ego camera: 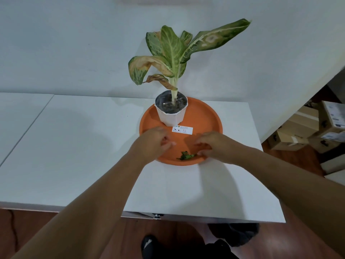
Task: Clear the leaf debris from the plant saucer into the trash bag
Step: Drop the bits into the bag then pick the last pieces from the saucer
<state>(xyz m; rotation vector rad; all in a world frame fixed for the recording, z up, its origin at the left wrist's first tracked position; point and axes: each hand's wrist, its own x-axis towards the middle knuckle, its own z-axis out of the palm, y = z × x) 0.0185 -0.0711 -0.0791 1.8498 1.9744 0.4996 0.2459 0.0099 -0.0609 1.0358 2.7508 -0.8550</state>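
An orange plant saucer [205,116] sits on the white table. A white pot [170,116] with a large-leaved plant [173,51] stands at its back. A small heap of green leaf debris [185,156] lies inside the saucer's near rim. My left hand [155,140] hovers over the saucer's left side, fingers curled, nothing visibly in it. My right hand [211,144] reaches over the near right side, its fingertips just right of the debris and touching or nearly touching it. A black bag-like thing [235,234] lies on the floor below the table edge.
A white label card [182,130] lies in the saucer in front of the pot. The table [74,146] stands against a white wall. Cardboard boxes [306,128] are stacked on the floor to the right. My shoes [149,245] show on the wooden floor.
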